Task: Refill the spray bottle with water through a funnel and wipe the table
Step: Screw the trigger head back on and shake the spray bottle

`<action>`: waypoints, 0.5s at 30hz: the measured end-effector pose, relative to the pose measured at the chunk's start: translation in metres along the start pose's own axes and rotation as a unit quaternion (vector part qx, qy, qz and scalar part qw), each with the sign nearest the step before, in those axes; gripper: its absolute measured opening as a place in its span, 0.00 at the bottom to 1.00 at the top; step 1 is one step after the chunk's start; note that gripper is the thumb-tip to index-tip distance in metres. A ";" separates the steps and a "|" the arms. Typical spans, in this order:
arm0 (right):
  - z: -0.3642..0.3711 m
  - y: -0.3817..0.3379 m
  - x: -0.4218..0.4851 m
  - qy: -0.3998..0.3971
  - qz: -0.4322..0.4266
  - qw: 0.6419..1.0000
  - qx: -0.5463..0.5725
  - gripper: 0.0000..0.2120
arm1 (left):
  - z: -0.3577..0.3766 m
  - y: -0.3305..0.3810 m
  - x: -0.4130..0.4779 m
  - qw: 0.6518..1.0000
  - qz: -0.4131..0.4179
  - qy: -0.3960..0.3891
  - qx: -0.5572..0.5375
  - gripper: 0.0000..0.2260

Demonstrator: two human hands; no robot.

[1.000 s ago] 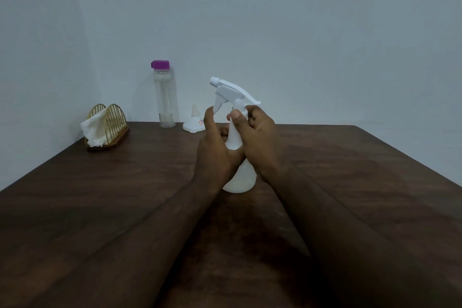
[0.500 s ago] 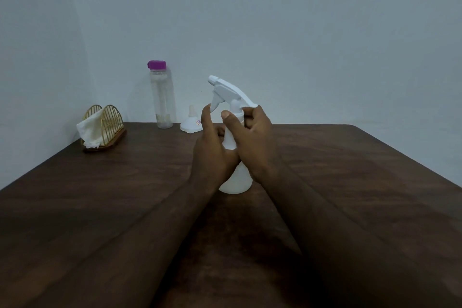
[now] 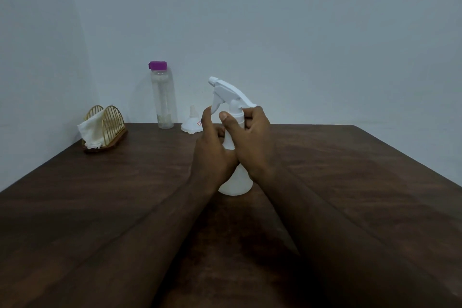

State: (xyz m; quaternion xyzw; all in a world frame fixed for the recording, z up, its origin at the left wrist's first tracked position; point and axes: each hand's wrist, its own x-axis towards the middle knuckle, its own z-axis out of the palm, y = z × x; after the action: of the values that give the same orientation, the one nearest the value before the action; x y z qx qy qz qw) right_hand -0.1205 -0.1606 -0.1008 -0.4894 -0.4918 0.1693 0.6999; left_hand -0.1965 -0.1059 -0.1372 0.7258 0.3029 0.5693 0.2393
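A white spray bottle (image 3: 236,182) stands upright in the middle of the dark wooden table (image 3: 100,195). My left hand (image 3: 212,155) wraps its body from the left. My right hand (image 3: 252,140) grips the collar just under the white trigger head (image 3: 230,91), thumb on the front. A clear water bottle with a purple cap (image 3: 161,97) stands at the back by the wall. A white funnel (image 3: 192,124) rests upside down beside it. A white cloth (image 3: 92,132) hangs in a gold wire holder (image 3: 110,120) at the back left.
Walls close the table off at the back and on the left. The table's right edge runs diagonally at the far right (image 3: 412,157). Bare wood lies to the left and right of my forearms.
My right hand's fingers have shifted around the collar under the trigger head. The bottle stays in the same spot on the table; the view has moved slightly.
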 end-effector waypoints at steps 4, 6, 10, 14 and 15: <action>0.002 -0.001 -0.002 0.008 -0.002 1.000 0.000 0.14 | -0.002 0.007 -0.002 1.000 0.004 -0.010 -0.014 0.39; -0.003 -0.003 -0.002 -0.033 0.012 0.999 0.029 0.12 | -0.004 0.009 -0.005 0.999 0.003 -0.013 -0.029 0.42; -0.019 -0.010 0.002 -0.133 0.040 0.987 0.075 0.06 | -0.007 0.010 -0.007 0.997 -0.023 -0.034 -0.072 0.47; -0.013 -0.011 0.002 -0.106 0.032 0.994 0.016 0.08 | -0.007 0.003 -0.003 0.995 -0.033 -0.042 -0.085 0.46; -0.009 -0.010 0.001 -0.089 0.029 0.996 -0.008 0.10 | -0.007 0.001 -0.002 0.995 -0.038 -0.042 -0.081 0.45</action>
State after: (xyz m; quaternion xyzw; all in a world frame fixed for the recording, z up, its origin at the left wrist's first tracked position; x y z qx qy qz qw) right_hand -0.1146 -0.1693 -0.0921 -0.4921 -0.5389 0.2289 0.6442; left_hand -0.2030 -0.1084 -0.1362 0.7152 0.2728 0.5514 0.3317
